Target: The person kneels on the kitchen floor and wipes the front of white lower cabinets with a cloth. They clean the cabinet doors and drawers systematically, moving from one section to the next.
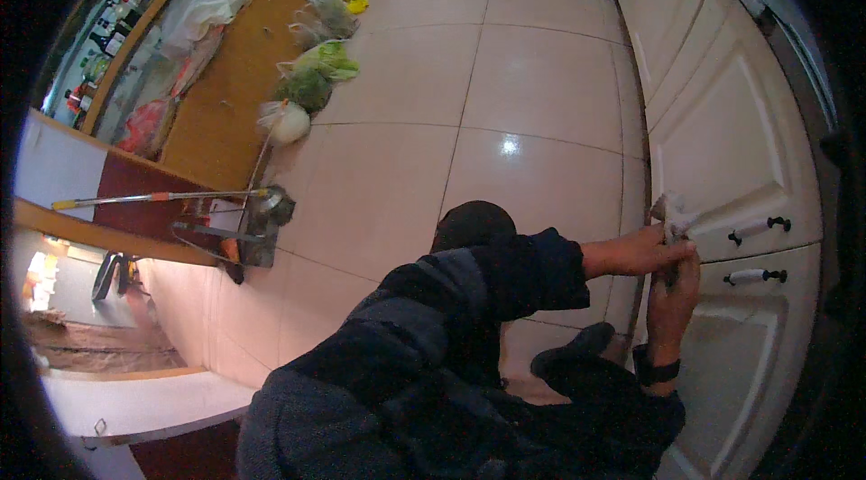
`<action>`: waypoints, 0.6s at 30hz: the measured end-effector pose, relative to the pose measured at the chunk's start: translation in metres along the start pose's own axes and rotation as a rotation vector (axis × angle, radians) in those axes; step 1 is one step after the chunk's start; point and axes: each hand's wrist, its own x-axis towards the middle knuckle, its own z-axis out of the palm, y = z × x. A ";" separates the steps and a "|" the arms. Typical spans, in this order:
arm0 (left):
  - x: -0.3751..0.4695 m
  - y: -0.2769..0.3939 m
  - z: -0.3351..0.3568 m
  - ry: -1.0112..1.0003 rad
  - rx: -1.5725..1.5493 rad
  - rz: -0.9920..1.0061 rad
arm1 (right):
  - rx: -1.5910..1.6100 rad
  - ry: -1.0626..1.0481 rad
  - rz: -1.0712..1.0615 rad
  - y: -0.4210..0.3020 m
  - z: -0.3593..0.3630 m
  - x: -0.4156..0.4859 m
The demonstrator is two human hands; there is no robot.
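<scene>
Both of my hands meet at the right, in front of a cream cabinet door (731, 121). My left hand (629, 253) reaches across from the dark-sleeved left arm, and its fingers close on a crumpled pale cloth or thin bag (671, 213). From below comes my right hand (676, 297), a black band at its wrist, gripping the lower part of the same bundle. Fingers hide much of the bundle, so its exact kind is unclear. Beside it on the door sits a white-and-black handle (758, 231).
A second handle (754, 275) is on the lower cabinet door. Along the left, a wooden shelf unit (223, 87) holds bottles and bags. Bagged green vegetables (308, 77) and a white bag (287, 123) lie on the tiled floor (406, 175). A long-handled dustpan (260, 236) stands nearby.
</scene>
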 end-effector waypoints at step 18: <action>0.015 -0.019 -0.033 0.368 0.165 0.280 | 0.060 0.086 0.024 0.012 -0.022 0.008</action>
